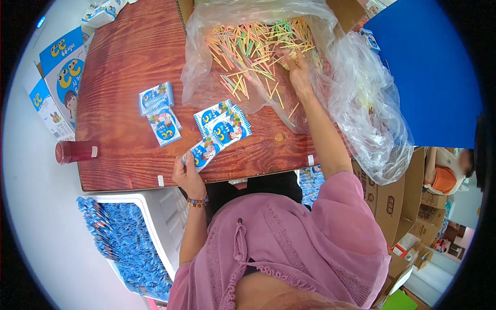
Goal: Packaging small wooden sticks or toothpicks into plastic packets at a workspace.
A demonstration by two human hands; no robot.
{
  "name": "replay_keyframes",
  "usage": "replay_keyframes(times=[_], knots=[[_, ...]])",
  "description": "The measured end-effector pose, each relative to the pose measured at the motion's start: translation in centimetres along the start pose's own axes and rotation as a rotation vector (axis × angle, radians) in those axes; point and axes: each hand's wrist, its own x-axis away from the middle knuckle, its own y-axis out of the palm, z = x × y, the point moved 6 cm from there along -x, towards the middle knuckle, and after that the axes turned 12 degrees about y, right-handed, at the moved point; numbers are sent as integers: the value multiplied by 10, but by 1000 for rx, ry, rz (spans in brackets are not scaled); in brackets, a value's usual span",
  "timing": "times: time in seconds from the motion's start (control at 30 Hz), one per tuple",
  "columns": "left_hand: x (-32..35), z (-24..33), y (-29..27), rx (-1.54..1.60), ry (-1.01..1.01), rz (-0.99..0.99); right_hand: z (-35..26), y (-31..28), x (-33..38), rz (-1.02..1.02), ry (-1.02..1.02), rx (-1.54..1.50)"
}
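Right arm (327, 134) outstretched, the right hand (297, 67) grasps thin sticks (286, 58) at far right — the left hand (189, 174), nearer, pinches a packet (206, 153).

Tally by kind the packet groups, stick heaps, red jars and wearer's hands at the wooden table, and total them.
Packet groups: 2, left group and right group
Stick heap: 1, single sticks overlap too much to count
Red jar: 1
Hands: 2, left hand and right hand
Total: 6
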Motion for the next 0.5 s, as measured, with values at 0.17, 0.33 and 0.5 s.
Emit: replay_keyframes(times=[0.17,0.33,0.5], knots=[[0,0,1,12,6,-9,0,-4,3,110,-128,305],[-1,6,4,50,4,31,-19,-13,8,107,-62,-24],[-10,21,20,197,-108,23,-37,-27,4,43,-16,-642]])
